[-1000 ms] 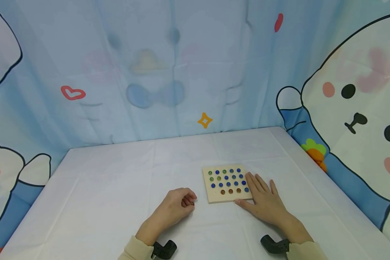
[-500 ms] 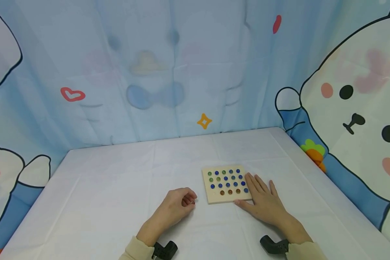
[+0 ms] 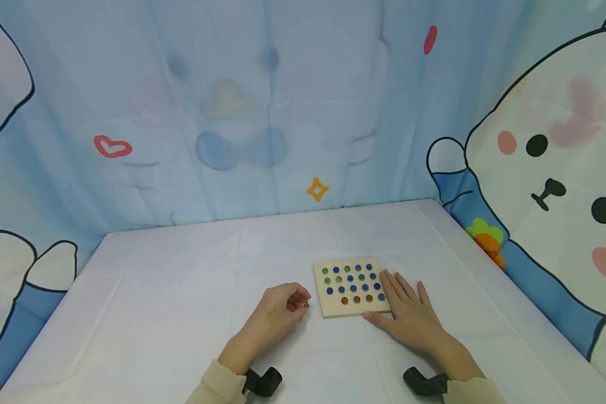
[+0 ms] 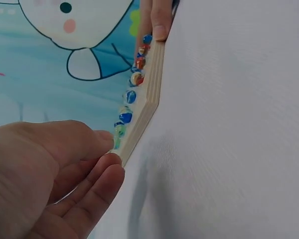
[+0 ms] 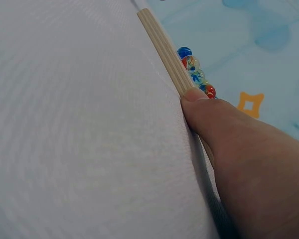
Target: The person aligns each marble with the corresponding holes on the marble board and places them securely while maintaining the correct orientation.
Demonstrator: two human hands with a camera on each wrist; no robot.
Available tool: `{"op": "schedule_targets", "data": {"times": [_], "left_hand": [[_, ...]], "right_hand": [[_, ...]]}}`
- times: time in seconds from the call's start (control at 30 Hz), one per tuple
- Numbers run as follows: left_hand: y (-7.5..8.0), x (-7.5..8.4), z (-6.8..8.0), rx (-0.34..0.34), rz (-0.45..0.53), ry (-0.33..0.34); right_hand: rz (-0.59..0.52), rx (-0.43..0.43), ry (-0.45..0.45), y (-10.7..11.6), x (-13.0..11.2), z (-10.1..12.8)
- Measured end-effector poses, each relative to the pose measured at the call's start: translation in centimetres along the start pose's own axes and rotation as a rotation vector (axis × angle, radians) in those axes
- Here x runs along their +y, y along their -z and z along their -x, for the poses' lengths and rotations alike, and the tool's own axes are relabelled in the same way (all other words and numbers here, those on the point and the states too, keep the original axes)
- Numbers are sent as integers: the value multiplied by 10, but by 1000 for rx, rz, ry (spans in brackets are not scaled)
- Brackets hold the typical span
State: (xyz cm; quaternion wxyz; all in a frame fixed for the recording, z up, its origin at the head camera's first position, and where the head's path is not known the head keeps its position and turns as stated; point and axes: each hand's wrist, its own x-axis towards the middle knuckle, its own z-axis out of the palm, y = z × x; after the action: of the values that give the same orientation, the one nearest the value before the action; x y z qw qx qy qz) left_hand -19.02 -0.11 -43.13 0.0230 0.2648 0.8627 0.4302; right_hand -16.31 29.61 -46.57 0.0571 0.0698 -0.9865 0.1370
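A pale wooden board (image 3: pixel 328 312) with rows of glass marbles lies on the table, right of the middle. Blue marbles (image 3: pixel 353 288) and green ones fill the back rows, brown-red ones the front row; a bare hollow shows at its front left. My left hand (image 3: pixel 276 308), left of the board, pinches a small reddish-brown marble (image 3: pixel 306 304) at its fingertips. Those fingers hide the marble in the left wrist view. My right hand (image 3: pixel 409 314) rests with spread fingers on the board's right side, its thumb (image 5: pixel 194 94) against the front edge.
A white cloth (image 3: pixel 182 280) covers the table. Behind hangs a blue curtain (image 3: pixel 232 112) with cartoon animals. Each wrist carries a black camera mount, the left one (image 3: pixel 264 382) and the right one (image 3: pixel 424 382) close over the table.
My left hand has moved slightly forward and right toward the board, with the marble at its fingertips. My right hand and the board have stayed in place.
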Motion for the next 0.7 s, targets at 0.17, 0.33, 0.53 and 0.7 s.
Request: {"op": "schedule_targets", "data": {"times": [0.17, 0.33, 0.53, 0.7], "left_hand": [[-3, 5, -6, 9, 4, 11], [-7, 8, -12, 6, 30, 9], [-11, 10, -18, 2, 38, -22], [-17, 13, -24, 0, 42, -25]], "right_hand": [[1, -3, -3, 1, -1, 1], [2, -5, -5, 2, -2, 1], [16, -9, -10, 3, -2, 1], [22, -11, -14, 2, -2, 0]]}}
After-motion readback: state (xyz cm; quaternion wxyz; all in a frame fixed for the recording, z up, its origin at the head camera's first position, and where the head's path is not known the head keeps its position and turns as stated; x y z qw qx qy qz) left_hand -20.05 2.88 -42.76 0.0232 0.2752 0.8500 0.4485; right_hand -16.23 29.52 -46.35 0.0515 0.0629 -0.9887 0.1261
